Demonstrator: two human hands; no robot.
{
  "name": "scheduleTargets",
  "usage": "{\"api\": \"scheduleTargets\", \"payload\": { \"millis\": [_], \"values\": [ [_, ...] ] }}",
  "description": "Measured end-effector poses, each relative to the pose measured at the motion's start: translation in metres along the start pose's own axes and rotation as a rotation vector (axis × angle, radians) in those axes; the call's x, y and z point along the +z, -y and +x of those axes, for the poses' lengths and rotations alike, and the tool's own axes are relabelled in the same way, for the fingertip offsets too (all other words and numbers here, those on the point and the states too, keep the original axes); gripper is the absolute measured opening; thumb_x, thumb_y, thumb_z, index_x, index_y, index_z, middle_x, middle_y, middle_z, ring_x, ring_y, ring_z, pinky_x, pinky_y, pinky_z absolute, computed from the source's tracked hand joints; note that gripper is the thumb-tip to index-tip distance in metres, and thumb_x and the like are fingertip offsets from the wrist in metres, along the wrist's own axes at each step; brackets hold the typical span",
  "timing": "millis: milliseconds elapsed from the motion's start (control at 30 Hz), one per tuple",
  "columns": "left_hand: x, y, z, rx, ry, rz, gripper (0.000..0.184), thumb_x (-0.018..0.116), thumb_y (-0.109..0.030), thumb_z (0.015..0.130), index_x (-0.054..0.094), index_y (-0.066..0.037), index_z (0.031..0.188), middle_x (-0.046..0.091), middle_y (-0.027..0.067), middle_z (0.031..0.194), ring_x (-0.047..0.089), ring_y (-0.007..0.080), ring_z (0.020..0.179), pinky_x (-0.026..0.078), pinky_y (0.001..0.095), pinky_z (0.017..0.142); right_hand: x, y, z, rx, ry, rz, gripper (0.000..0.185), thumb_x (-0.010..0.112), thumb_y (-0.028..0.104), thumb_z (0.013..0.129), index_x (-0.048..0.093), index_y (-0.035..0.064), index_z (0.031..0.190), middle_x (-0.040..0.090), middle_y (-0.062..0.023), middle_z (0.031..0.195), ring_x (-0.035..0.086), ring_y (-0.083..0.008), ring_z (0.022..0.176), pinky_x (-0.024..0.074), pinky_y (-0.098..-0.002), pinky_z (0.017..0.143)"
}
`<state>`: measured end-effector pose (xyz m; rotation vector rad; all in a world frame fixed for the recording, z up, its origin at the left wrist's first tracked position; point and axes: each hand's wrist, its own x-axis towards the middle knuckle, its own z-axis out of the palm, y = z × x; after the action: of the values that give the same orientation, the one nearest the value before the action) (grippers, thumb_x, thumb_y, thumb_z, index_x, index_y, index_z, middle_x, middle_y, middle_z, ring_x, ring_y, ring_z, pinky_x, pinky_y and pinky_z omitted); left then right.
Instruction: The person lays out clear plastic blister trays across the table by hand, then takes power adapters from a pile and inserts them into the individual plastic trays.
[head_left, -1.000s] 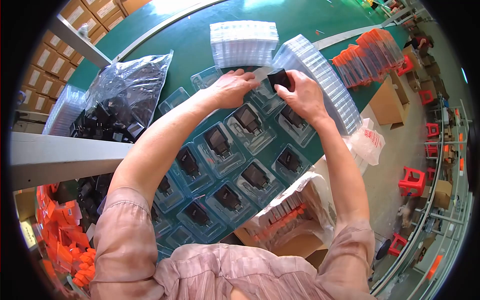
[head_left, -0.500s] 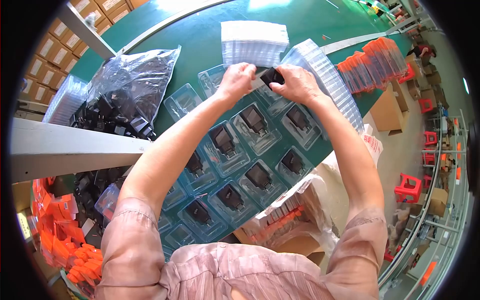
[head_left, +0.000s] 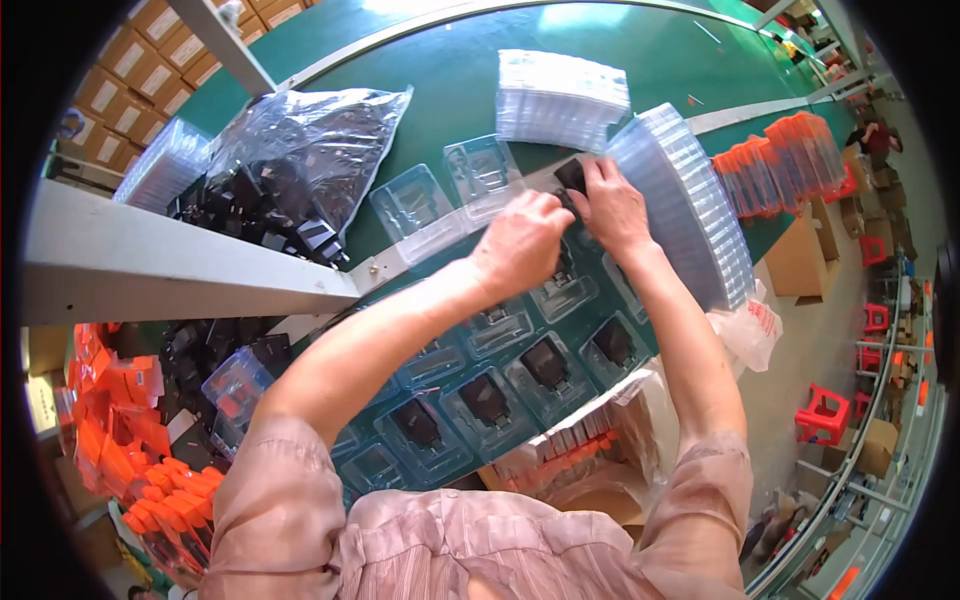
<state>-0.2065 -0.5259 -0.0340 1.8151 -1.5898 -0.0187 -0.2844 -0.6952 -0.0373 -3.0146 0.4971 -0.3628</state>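
My right hand [head_left: 615,208] has its fingers closed round a black plug-in charger [head_left: 571,176] beyond the rows of clear plastic blister trays. Close beside it, my left hand [head_left: 525,240] is closed, its fingertips almost meeting the right hand's. A small dark bit shows at those fingertips, but I cannot make out what they hold. Nearer my body, black chargers such as this one [head_left: 544,364] lie singly in open blister trays [head_left: 485,432]. Two trays, one here [head_left: 412,212] and another clear tray [head_left: 480,172], hold no charger. My left forearm hides part of the rows.
Stacked clear trays [head_left: 562,100] stand at the back, with a long nested stack [head_left: 690,210] to the right. Orange-topped packs [head_left: 780,165] lie beyond. At left are a plastic bag [head_left: 320,140], loose chargers [head_left: 270,205] and a metal beam [head_left: 190,265]. An open carton [head_left: 600,490] sits below the edge.
My left hand has come right and toward me, up against my right hand. My right hand keeps hold of the charger. The whole view has shifted, so the table appears further right and lower.
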Motion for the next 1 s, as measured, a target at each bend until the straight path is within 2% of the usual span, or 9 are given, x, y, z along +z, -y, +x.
{"api": "scheduleTargets", "payload": {
  "millis": [233, 333, 433, 567, 633, 700, 800, 933, 1000],
  "values": [
    [-0.116, -0.041, -0.122, 0.357, 0.228, -0.019, 0.024, 0.062, -0.002, 0.063, 0.060, -0.002, 0.086, 0.059, 0.0091, 0.083, 0.058, 0.0217, 0.069, 0.048, 0.0318, 0.058, 0.021, 0.012, -0.031, -0.053, -0.123, -0.185, 0.035, 0.060, 0.030, 0.087, 0.060, 0.0073, 0.114, 0.061, -0.0032, 0.105, 0.058, -0.0230, 0.095, 0.0411, -0.0412, 0.077],
    [-0.191, -0.016, -0.191, 0.142, 0.341, 0.136, 0.014, 0.062, -0.007, 0.057, 0.054, -0.009, 0.068, 0.048, 0.0045, 0.064, 0.053, 0.0213, 0.056, 0.043, 0.0331, 0.048, 0.017, 0.013, -0.029, -0.036, -0.064, -0.224, 0.041, 0.057, 0.036, 0.089, 0.059, 0.0074, 0.118, 0.060, -0.0032, 0.111, 0.057, -0.0231, 0.098, 0.0393, -0.0426, 0.080],
    [-0.251, 0.018, -0.213, -0.245, 0.216, 0.306, 0.018, 0.056, 0.006, 0.066, 0.058, -0.002, 0.081, 0.058, 0.0129, 0.076, 0.060, 0.0337, 0.073, 0.051, 0.0417, 0.064, 0.018, 0.016, -0.030, -0.004, -0.021, -0.256, 0.046, 0.053, 0.039, 0.091, 0.058, 0.0068, 0.124, 0.059, -0.0034, 0.118, 0.056, -0.0239, 0.102, 0.0386, -0.0451, 0.083],
    [-0.258, 0.088, -0.209, -0.028, 0.266, 0.568, 0.035, 0.059, 0.003, 0.071, 0.060, -0.001, 0.105, 0.060, 0.0191, 0.102, 0.058, 0.0386, 0.098, 0.048, 0.0444, 0.088, 0.002, 0.039, -0.020, 0.034, -0.001, -0.280, 0.036, 0.056, 0.033, 0.090, 0.063, 0.0068, 0.114, 0.061, -0.0056, 0.112, 0.056, -0.0256, 0.103, 0.0404, -0.0443, 0.085],
    [-0.241, 0.106, -0.189, -0.118, 0.577, 0.595, 0.056, 0.057, -0.003, 0.084, 0.045, -0.006, 0.138, 0.040, 0.0153, 0.146, 0.044, 0.0329, 0.130, 0.035, 0.0443, 0.108, -0.008, 0.061, -0.008, -0.003, -0.011, -0.234, 0.029, 0.058, 0.028, 0.089, 0.066, 0.0070, 0.107, 0.063, -0.0069, 0.108, 0.056, -0.0265, 0.103, 0.0427, -0.0428, 0.084],
    [-0.227, 0.107, -0.167, -0.020, 0.549, 0.590, 0.053, 0.053, -0.016, 0.090, 0.043, -0.009, 0.141, 0.042, 0.0125, 0.145, 0.043, 0.0321, 0.131, 0.032, 0.0436, 0.111, -0.016, 0.116, 0.009, -0.019, -0.083, 0.216, 0.022, 0.058, 0.017, 0.087, 0.068, 0.0061, 0.104, 0.066, -0.0115, 0.103, 0.061, -0.0318, 0.095, 0.0491, -0.0399, 0.082],
    [-0.213, 0.121, -0.154, -0.054, 0.620, 0.548, 0.049, 0.051, -0.023, 0.091, 0.045, -0.009, 0.137, 0.046, 0.0133, 0.141, 0.044, 0.0327, 0.129, 0.033, 0.0425, 0.110, -0.007, 0.206, 0.045, -0.050, 0.347, 0.860, 0.033, 0.064, 0.031, 0.089, 0.068, 0.0052, 0.109, 0.070, -0.0148, 0.101, 0.066, -0.0237, 0.096, 0.0504, -0.0356, 0.084],
    [-0.208, 0.168, -0.154, 0.198, 0.476, 0.364, 0.035, 0.057, -0.021, 0.084, 0.059, -0.007, 0.115, 0.056, 0.0137, 0.125, 0.049, 0.0309, 0.114, 0.040, 0.0388, 0.100, 0.032, 0.264, 0.074, -0.081, 0.407, 0.729, 0.053, 0.063, 0.050, 0.084, 0.066, 0.0040, 0.110, 0.069, -0.0190, 0.099, 0.067, -0.0324, 0.094, 0.0509, -0.0392, 0.085],
    [-0.212, 0.168, -0.147, -0.042, 0.415, 0.205, 0.034, 0.063, -0.015, 0.086, 0.058, -0.005, 0.117, 0.061, 0.0131, 0.116, 0.056, 0.0288, 0.106, 0.046, 0.0363, 0.095, 0.030, 0.263, 0.071, -0.100, 0.226, 0.659, 0.052, 0.063, 0.045, 0.085, 0.060, 0.0058, 0.118, 0.067, -0.0154, 0.104, 0.063, -0.0339, 0.099, 0.0496, -0.0419, 0.086]
  ]
}}
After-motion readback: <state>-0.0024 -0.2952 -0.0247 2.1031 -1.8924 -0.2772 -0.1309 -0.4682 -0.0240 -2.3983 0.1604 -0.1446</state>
